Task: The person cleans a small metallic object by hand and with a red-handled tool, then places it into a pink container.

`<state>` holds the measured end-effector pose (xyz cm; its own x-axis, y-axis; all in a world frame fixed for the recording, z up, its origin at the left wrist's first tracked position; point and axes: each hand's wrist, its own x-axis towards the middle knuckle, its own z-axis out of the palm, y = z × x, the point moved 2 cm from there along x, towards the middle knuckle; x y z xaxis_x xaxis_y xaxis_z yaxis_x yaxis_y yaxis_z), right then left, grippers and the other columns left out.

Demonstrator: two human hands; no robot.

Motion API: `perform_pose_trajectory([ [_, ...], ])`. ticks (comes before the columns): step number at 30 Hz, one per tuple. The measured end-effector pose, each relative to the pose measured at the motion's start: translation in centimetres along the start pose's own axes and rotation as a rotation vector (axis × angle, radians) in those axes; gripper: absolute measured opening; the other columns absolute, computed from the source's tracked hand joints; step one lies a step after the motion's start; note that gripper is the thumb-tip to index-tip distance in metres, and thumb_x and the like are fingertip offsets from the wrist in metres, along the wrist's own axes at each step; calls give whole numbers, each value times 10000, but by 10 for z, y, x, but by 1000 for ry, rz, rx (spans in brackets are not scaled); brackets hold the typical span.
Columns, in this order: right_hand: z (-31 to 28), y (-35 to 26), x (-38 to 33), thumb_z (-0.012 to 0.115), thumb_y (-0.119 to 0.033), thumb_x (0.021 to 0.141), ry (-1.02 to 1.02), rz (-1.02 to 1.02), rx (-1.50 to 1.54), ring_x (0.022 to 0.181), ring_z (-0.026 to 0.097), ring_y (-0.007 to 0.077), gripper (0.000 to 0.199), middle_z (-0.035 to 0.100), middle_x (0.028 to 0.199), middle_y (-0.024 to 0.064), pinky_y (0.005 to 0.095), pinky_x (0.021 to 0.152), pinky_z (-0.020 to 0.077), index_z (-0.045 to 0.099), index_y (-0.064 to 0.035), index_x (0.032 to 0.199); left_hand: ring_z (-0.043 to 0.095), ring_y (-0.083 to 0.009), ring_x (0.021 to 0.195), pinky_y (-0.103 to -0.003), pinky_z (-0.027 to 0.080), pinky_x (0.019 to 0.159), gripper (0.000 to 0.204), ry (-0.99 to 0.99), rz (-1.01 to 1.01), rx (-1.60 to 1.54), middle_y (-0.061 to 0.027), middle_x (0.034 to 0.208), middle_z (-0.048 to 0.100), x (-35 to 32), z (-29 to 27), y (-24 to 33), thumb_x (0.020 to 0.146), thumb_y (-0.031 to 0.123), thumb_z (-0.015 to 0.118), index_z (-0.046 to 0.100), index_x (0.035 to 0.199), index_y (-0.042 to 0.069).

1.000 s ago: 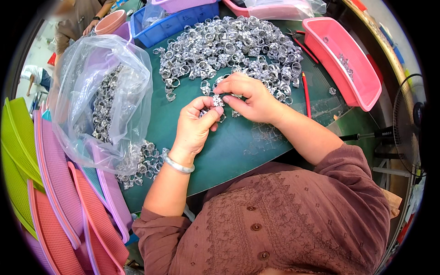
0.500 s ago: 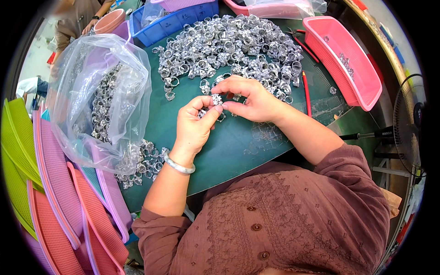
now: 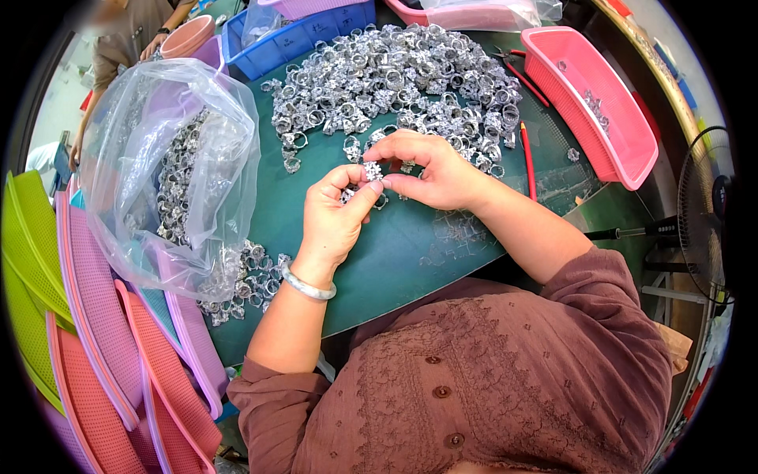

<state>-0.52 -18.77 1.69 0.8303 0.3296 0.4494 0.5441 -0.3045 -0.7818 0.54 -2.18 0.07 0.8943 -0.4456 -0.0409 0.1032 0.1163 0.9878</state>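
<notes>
My left hand (image 3: 332,217) and my right hand (image 3: 430,170) meet over the green table mat (image 3: 410,253), both pinching one small silver ring (image 3: 373,171) with a sparkling top between their fingertips. Just beyond the hands lies a large heap of silver rings (image 3: 395,79). A silver bangle sits on my left wrist.
A clear plastic bag (image 3: 170,174) with rings stands at the left, with loose rings (image 3: 245,280) spilled below it. A pink basket (image 3: 588,103) lies at the right, a blue bin (image 3: 300,35) at the back. Stacked coloured trays (image 3: 87,355) fill the lower left. A red pencil (image 3: 527,162) lies on the mat. Another person sits at the far left.
Both hands stay together on the ring; the fingers have shifted slightly, turning the ring between them.
</notes>
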Motion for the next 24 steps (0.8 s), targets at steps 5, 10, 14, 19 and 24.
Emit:
perform_pose_trajectory([
  [5, 2, 0, -1, 612, -2, 727, 15, 17, 66, 813, 565, 148, 331, 609, 924, 57, 274, 698, 448, 577, -45, 1053, 467, -34, 564, -167, 376, 487, 60, -6, 11, 1, 20, 695, 548, -1, 1, 2, 809, 54, 606, 587, 864, 40],
  [10, 3, 0, -1, 602, 9, 737, 9, 77, 138, 794, 581, 128, 327, 620, 891, 50, 270, 713, 456, 574, -48, 1058, 463, -36, 565, -169, 377, 492, 48, -5, 30, 16, 23, 692, 541, -1, 1, 2, 807, 53, 607, 582, 847, 44],
  [14, 3, 0, -2, 599, 14, 736, 16, 68, 108, 799, 584, 129, 328, 621, 899, 51, 271, 716, 457, 574, -49, 1057, 464, -37, 568, -168, 378, 493, 43, -3, 29, 16, 26, 693, 539, -1, 2, 2, 805, 49, 606, 579, 838, 46],
  [19, 3, 2, -2, 598, 22, 733, 9, 49, 93, 808, 583, 132, 335, 614, 926, 54, 268, 713, 458, 572, -47, 1059, 465, -35, 573, -168, 377, 491, 60, 1, 24, 14, 24, 712, 541, -1, 2, 2, 800, 38, 607, 570, 846, 47],
  [24, 3, 3, -1, 605, 29, 728, 30, 31, 81, 816, 582, 137, 341, 608, 950, 61, 263, 708, 458, 574, -45, 1059, 492, -53, 606, -180, 387, 485, 76, 45, 26, -28, 1, 738, 553, -1, 3, 5, 831, 106, 584, 558, 878, 52],
])
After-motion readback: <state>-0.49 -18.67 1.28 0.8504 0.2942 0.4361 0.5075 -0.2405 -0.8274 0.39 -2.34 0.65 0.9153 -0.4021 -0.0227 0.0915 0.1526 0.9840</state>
